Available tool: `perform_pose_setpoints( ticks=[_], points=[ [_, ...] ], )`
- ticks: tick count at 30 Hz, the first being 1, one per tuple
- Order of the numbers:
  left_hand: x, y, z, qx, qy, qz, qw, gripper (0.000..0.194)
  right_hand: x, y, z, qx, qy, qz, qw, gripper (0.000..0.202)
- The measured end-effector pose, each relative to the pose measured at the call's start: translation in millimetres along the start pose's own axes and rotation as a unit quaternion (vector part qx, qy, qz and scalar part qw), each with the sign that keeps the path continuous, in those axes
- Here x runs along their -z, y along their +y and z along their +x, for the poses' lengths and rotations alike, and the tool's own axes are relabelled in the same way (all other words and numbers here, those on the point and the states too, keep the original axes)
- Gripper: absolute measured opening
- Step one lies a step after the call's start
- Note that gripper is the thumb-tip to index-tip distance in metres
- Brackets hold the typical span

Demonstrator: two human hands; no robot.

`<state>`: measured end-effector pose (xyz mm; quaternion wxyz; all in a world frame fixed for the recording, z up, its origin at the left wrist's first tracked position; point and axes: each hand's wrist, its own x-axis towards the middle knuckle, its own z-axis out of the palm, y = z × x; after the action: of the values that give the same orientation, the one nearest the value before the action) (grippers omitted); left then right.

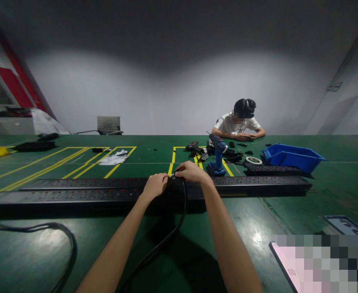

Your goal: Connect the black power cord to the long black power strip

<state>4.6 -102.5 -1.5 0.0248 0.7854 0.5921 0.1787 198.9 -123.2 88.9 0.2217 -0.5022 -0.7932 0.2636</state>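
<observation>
Long black socket strips [105,196] lie side by side across the green table. Above their middle, my left hand [156,185] has its fingers closed at a small light-coloured piece, too small to make out. My right hand [191,171] is pinched close beside it, at the end of a black cable [183,211]. That cable hangs over the strips' near edge and runs down toward the bottom of the view. The fingertips of both hands nearly meet, and they partly hide what is between them.
A blue cordless drill [218,154] stands behind the strips, near black parts and a blue bin [293,156]. A person [238,124] leans on the far edge. Papers [114,158] lie back left; a phone [345,224] lies right. Another cable [72,248] curves front left.
</observation>
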Motion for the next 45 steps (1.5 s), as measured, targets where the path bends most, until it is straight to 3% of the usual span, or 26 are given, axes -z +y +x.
perform_pose_setpoints(
  ticks=[4,10,14,20,33,45],
  points=[
    [-1.0,-0.3,1.0,0.011,-0.005,-0.004,1.0,0.037,-19.8,4.5,10.4,-0.037,0.038,-0.067,0.996,0.026],
    [-3.8,-2.1,2.9,0.006,-0.002,-0.006,1.0,0.038,-29.8,6.3,12.1,-0.104,0.094,-0.104,0.985,0.027],
    [-4.1,-2.9,2.8,0.002,0.002,-0.006,1.0,0.038,-30.6,15.6,14.1,-0.109,0.084,-0.085,0.987,0.021],
    [-3.7,-2.5,2.0,0.004,0.003,-0.009,1.0,0.038,-31.5,27.1,16.3,-0.151,0.042,-0.008,0.988,0.027],
    [-4.2,-3.9,1.7,-0.001,0.003,-0.009,1.0,0.039,-39.9,24.8,23.3,-0.146,0.084,-0.092,0.981,0.033],
    [-0.4,-3.0,0.3,-0.006,-0.014,-0.004,1.0,0.038,-52.2,14.6,26.0,-0.159,0.138,-0.084,0.974,0.03]
  ],
)
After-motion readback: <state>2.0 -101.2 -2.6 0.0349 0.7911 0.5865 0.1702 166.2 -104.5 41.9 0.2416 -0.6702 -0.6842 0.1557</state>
